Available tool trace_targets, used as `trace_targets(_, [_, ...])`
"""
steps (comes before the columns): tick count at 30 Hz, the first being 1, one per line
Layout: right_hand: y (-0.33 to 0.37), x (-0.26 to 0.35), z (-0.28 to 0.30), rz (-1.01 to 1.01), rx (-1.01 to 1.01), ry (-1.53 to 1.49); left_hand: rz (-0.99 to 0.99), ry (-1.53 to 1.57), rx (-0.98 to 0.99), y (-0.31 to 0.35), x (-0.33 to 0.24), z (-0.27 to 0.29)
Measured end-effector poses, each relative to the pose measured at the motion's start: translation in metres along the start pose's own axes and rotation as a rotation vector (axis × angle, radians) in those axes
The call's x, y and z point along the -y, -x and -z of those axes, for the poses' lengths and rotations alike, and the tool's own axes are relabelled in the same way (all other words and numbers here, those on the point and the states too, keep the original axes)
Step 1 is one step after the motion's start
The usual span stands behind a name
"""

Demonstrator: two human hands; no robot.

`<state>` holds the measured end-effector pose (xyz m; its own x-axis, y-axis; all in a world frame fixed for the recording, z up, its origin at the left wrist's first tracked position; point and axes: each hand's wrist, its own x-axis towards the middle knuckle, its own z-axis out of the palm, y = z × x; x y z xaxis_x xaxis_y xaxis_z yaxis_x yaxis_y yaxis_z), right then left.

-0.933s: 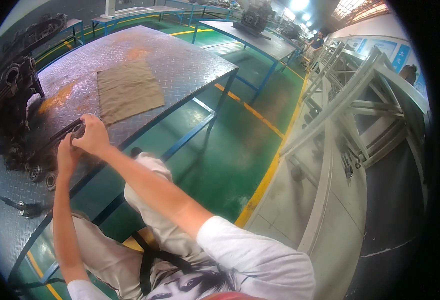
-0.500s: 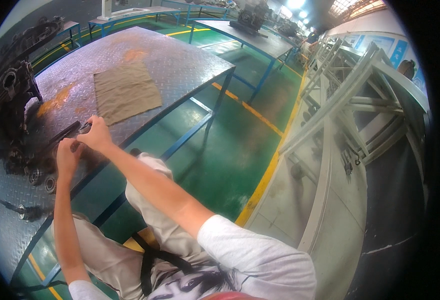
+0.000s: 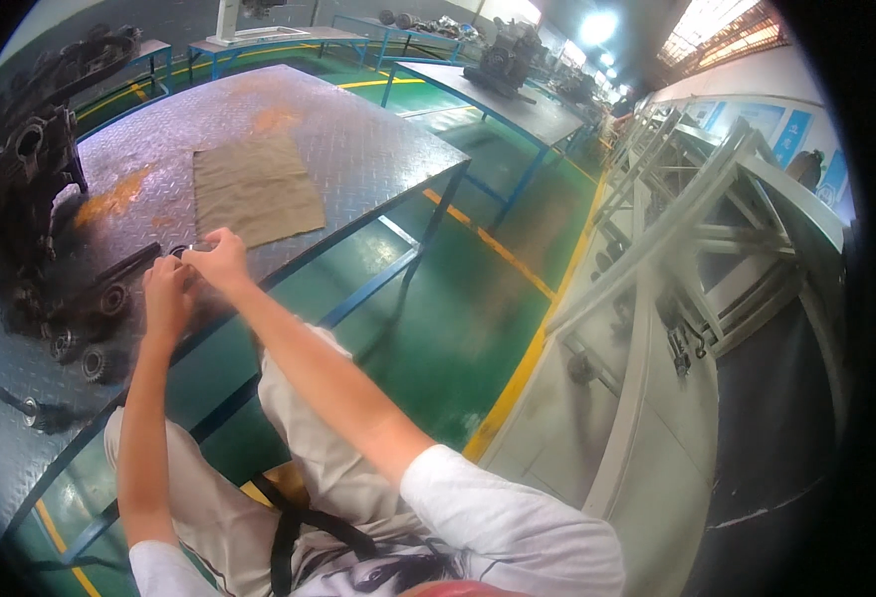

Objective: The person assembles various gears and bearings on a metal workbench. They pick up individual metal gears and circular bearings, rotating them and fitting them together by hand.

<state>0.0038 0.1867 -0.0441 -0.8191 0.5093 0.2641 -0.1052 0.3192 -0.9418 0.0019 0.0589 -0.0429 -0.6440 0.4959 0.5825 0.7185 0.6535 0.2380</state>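
Observation:
Near the table's front edge, my left hand (image 3: 167, 295) and my right hand (image 3: 219, 263) come together with fingers closed on a small dark metal ring-like part (image 3: 178, 252). My fingers cover much of it, so its exact kind is unclear. A dark long metal bar (image 3: 131, 265) lies just left of my hands. Close to my left wrist, a round toothed or bearing-like part (image 3: 113, 298) and a gear (image 3: 94, 364) rest on the table. Beyond my right hand a brown cloth (image 3: 259, 191) is spread flat.
The steel tread-plate table (image 3: 378, 139) carries a dark bulky machine assembly (image 3: 35, 184) at its left. Toward the near left lies a shaft-like part (image 3: 32, 407). A second table (image 3: 438, 80) with an engine-like block (image 3: 506, 55) stands farther off. Grey metal frames (image 3: 647, 239) line the right.
Both hands have shifted a little to the right in the picture, still together on the small part. A round part beside the left hand now shows more plainly. The view has tilted slightly.

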Motion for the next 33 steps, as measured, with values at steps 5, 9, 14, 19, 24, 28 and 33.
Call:
trace_targets(5, [-0.007,-0.008,0.011,-0.048,-0.005,0.046,-0.14,-0.022,-0.018,0.002,-0.002,-0.011])
trace_targets(9, [-0.011,-0.014,0.014,-0.245,0.065,-0.076,-0.25,-0.031,-0.047,0.0,-0.001,-0.016])
trace_targets(14, [-0.013,-0.012,0.015,-0.341,0.085,-0.196,-0.248,-0.026,0.017,0.001,-0.003,-0.02])
trace_targets(19, [-0.019,-0.022,0.016,-0.273,0.033,-0.141,-0.289,-0.096,0.054,0.0,-0.005,-0.019])
trace_targets(24, [-0.017,-0.022,0.015,-0.309,0.068,-0.18,-0.277,-0.054,0.016,0.003,-0.002,-0.002])
trace_targets(28, [-0.026,-0.036,0.023,-0.281,0.041,-0.154,-0.268,-0.049,0.017,0.001,-0.008,0.015])
trace_targets(33, [-0.02,-0.031,0.031,-0.078,0.024,0.06,-0.244,-0.003,0.055,0.006,0.004,0.026])
